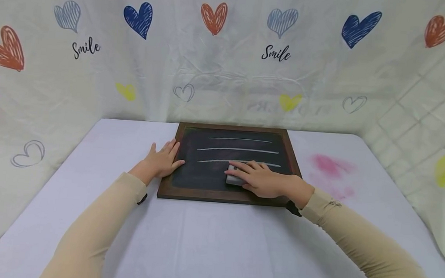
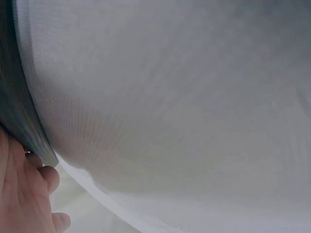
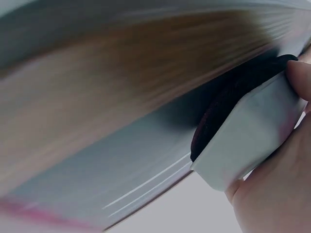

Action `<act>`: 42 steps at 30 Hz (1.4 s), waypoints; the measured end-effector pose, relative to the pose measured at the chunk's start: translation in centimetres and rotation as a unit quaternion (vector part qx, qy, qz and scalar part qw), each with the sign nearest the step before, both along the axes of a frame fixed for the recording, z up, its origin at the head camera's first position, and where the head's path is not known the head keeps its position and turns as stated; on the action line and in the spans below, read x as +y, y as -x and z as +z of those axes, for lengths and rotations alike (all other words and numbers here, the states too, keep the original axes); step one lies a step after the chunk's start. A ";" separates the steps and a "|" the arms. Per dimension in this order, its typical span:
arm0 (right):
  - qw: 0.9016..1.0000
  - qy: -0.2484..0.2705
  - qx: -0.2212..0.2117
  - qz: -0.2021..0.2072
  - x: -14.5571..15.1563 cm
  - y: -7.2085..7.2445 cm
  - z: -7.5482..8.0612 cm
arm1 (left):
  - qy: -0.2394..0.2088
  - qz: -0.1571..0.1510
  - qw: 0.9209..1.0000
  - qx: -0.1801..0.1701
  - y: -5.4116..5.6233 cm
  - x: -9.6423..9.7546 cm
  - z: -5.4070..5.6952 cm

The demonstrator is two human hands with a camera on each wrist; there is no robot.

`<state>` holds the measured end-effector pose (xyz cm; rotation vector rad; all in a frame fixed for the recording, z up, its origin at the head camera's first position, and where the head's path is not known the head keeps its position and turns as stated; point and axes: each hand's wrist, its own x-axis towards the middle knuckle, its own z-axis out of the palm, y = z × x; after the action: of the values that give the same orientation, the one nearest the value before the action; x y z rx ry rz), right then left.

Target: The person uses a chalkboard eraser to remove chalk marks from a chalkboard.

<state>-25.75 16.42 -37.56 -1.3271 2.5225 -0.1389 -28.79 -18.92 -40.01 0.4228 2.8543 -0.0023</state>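
And the right hand [image 1: 260,180] grips the eraser [image 1: 234,181], under its fingertips on the blackboard [image 1: 196,176], just nearside of the lowest chalk line [image 1: 210,161]; left hand [image 1: 160,160], fingers spread, rests at the frame's [image 1: 166,186] left side, farther off.

White lines [image 1: 241,149] stripe the black, brown-framed chalkboard [image 1: 198,174]; the eraser [image 3: 249,136] is whitish.

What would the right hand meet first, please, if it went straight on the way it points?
Probably the left hand, at the left edge of the chalkboard, though exact heights are hard to judge.
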 end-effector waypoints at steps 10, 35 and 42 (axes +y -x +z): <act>0.996 0.077 0.017 -0.044 8.1 -0.2 -0.1 | 0.004 -0.002 1.000 -0.001 0.2 0.0 -0.1; 0.998 0.047 0.027 -0.040 7.0 -2.4 0.0 | 0.005 -0.003 1.000 0.000 0.1 0.1 0.1; 1.000 0.001 -0.015 -0.022 1.1 -1.3 0.5 | 0.002 -0.005 1.000 0.005 0.1 0.1 0.1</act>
<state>-24.47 17.55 -37.01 -1.2619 2.5266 -0.1689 -28.86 -18.83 -39.94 0.4366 2.8619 -0.0134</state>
